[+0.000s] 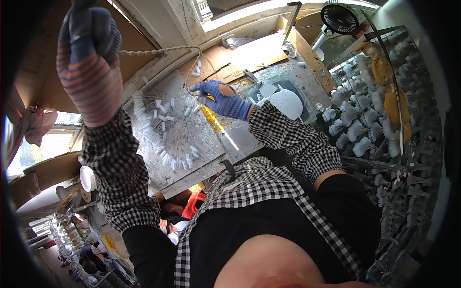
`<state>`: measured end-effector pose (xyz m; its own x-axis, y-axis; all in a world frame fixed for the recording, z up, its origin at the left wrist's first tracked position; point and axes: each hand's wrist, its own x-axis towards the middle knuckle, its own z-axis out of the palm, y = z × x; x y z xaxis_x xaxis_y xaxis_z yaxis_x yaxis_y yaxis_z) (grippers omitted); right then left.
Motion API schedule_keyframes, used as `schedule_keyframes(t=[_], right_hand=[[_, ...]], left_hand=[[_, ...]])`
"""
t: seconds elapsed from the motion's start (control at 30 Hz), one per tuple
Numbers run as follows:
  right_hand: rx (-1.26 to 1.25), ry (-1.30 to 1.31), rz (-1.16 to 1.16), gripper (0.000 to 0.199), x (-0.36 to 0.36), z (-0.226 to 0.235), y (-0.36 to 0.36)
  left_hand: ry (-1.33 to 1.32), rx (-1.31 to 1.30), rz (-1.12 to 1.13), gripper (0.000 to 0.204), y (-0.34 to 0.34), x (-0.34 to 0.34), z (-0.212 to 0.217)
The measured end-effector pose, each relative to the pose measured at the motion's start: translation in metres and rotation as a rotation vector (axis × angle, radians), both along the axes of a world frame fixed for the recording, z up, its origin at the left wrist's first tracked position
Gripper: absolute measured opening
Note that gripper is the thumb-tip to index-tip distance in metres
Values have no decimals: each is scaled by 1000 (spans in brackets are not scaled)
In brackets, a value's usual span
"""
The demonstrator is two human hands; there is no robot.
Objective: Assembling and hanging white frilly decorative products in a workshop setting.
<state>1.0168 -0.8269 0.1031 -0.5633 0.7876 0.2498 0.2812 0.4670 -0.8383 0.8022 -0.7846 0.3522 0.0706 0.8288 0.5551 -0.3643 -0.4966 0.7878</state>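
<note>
My left hand (91, 62), in a glove with orange and blue stripes, is raised at the upper left. Its fingers are closed, and what they hold is hidden. A twisted cord (161, 51) runs from beside this hand to a knot, then down close to my right hand's fingertips. My right hand (222, 98), in a blue glove with a hole on its back, is over the worktable (187, 170). Its fingers are bent together; I cannot make out what is in them. Many thin wire pieces with white tips (163, 117) lie in an arc left of this hand.
Yellow bits (211, 120) lie below my right hand. To its right is a white round dish (286, 104). Cardboard (254, 55) covers the table's back. A black fan (339, 19) stands at the far right, near racks of white bristle tufts (357, 129) and yellow gloves (384, 72).
</note>
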Motion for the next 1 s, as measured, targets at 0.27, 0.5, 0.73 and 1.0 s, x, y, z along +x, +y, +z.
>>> schedule_keyframes(t=[0.27,0.5,0.73,1.0], right_hand=[[63,-33,-28,27,-13,-26,-2],[303,-19,-80,27,-5,-29,-2],[99,144,-158,32,-5,-13,-21],[-186,485,-93,64,-47,41,1]], left_hand=[[424,-178,491,18,-92,21,-118],[701,-224,568,12,-115,14,-239],[624,-322,587,11,-128,16,-295],[1143,-242,340,13,-153,54,-363]])
